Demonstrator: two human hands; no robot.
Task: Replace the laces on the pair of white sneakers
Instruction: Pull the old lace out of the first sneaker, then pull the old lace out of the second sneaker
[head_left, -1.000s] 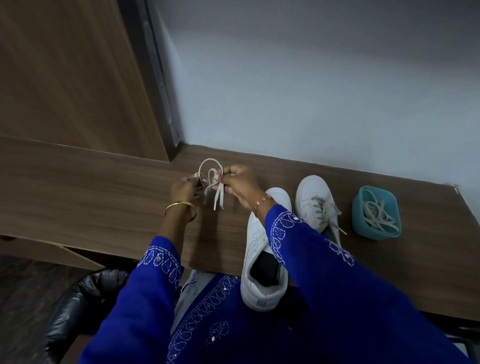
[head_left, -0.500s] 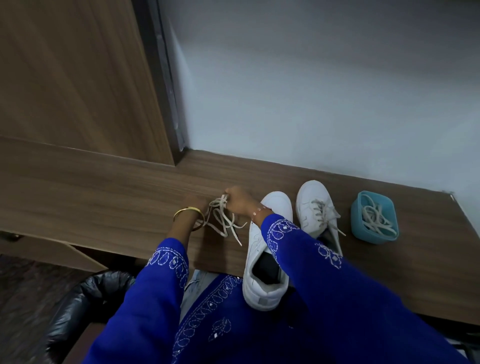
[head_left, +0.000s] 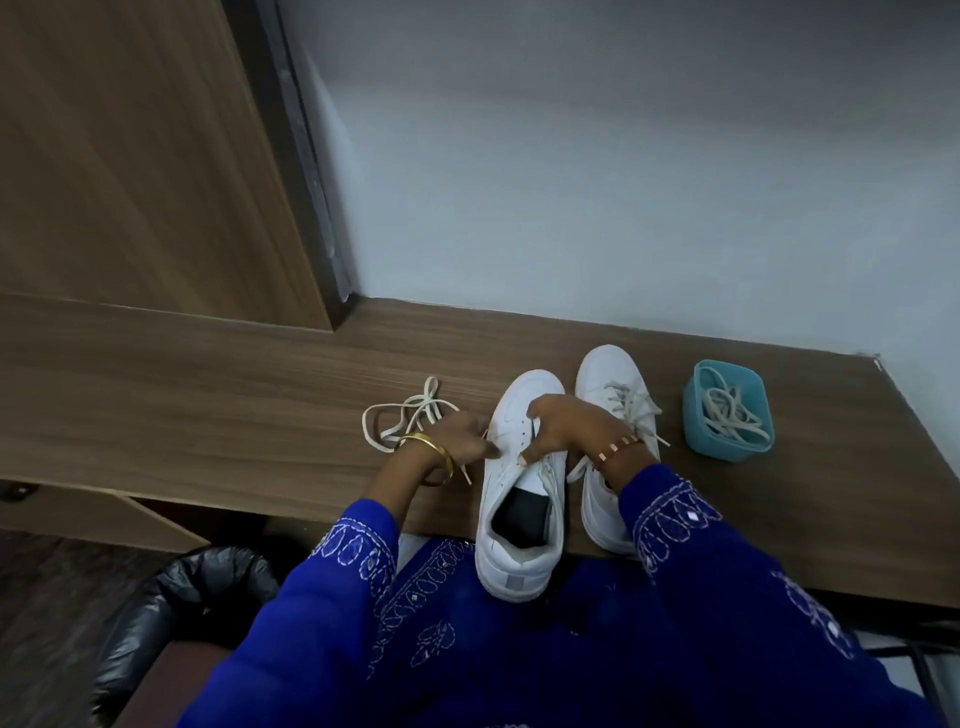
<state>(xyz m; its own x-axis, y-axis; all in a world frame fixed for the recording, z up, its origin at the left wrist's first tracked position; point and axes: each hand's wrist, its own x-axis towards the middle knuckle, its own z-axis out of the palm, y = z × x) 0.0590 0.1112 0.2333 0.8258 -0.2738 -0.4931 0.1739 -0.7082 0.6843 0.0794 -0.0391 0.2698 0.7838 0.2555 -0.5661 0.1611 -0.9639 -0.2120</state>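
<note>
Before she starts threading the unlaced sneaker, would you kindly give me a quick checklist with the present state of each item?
1. Old lace out and lying on the desk: ok.
2. Near sneaker unlaced: ok.
3. Both hands, left hand and right hand, on that sneaker: ok.
4. Laces in the blue container beside the far sneaker: ok.
5. A new lace in hand: not ok.
6. Eyelets clear: cannot tell.

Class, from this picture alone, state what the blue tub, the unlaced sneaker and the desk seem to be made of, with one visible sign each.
Small blue tub: likely plastic; smooth, moulded rounded corners.
Unlaced white sneaker: leather or synthetic, matte; creased smooth toe.
Brown desk: probably wood-grain laminate; uniform streaks, flat low sheen.
</note>
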